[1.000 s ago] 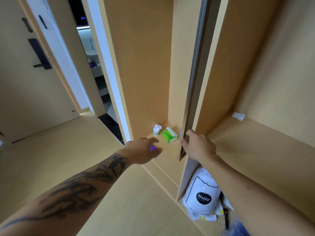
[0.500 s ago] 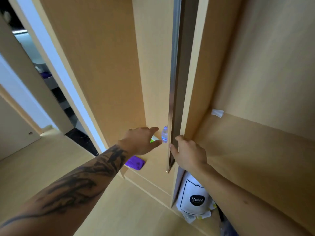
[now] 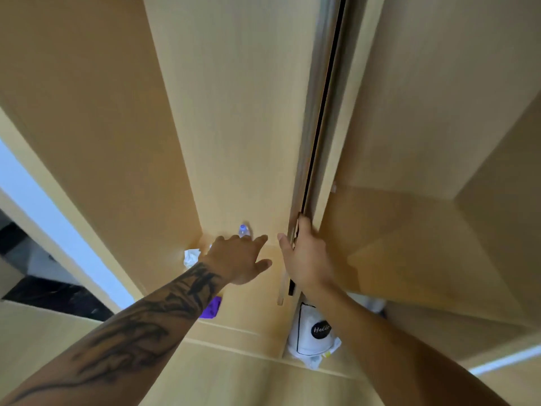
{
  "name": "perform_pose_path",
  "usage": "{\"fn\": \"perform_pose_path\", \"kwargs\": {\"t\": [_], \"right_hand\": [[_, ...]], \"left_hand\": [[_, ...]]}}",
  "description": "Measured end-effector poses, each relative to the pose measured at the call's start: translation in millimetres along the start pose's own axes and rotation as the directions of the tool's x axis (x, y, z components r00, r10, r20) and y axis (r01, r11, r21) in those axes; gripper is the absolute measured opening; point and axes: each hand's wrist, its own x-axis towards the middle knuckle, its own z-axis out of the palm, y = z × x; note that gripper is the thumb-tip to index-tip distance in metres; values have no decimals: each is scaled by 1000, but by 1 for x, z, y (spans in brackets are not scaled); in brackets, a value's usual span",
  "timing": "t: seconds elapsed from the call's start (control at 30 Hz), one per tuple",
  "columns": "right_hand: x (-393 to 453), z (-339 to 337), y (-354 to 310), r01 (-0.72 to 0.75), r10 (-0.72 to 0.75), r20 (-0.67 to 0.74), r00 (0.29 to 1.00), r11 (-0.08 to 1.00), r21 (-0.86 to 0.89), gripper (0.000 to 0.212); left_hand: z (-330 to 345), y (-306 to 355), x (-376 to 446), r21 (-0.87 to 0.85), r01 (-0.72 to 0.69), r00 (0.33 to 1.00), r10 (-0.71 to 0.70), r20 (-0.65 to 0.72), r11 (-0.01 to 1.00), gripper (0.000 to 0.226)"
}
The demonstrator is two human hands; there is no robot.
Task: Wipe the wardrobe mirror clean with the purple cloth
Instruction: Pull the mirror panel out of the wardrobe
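Note:
The wardrobe mirror (image 3: 311,148) is a thin metal-edged panel seen edge-on, standing out between two wooden compartments; its glass face is hidden. My right hand (image 3: 307,259) grips its lower front edge, fingers wrapped around it. The purple cloth (image 3: 211,308) lies on the low wooden shelf (image 3: 251,303), partly hidden under my left forearm. My left hand (image 3: 240,259) hovers over the shelf with fingers spread and nothing in it, fingertips just short of a small clear water bottle (image 3: 244,230).
A crumpled white tissue (image 3: 191,257) lies at the shelf's back left. A white bag with a black round label (image 3: 313,332) sits low in the right compartment. Wooden walls close in on both sides; a doorway (image 3: 35,224) opens at the left.
The view has swung upward and closer to the wardrobe. My left hand has moved past the purple cloth toward the bottle. My right hand keeps its grip on the mirror's edge.

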Motion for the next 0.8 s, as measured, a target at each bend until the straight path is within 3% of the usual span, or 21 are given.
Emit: {"fn": "perform_pose_path", "kwargs": {"t": [0.23,0.33,0.43,0.57,0.8], "right_hand": [[13,-10,-55,-109,112,-229,967,994,23,52],[13,-11,-60,-148,131,-239,962,988,-55,52],[9,-8,-57,-137,96,-221,971,975,-177,57],[2,-6,-57,-134,93,-241,966,978,-160,53],[-34,-13,-51,-124,108,-233,967,991,-58,43]], "left_hand": [[5,-23,1,-111,-106,992,113,61,988,69],[-10,-31,-1,-154,-112,994,114,-1,982,70],[-30,-36,-7,-147,-110,984,87,-159,983,72],[-42,-35,-26,-93,-96,968,71,-243,991,71],[-44,-17,-63,-110,5,966,-33,-255,994,68]]}}
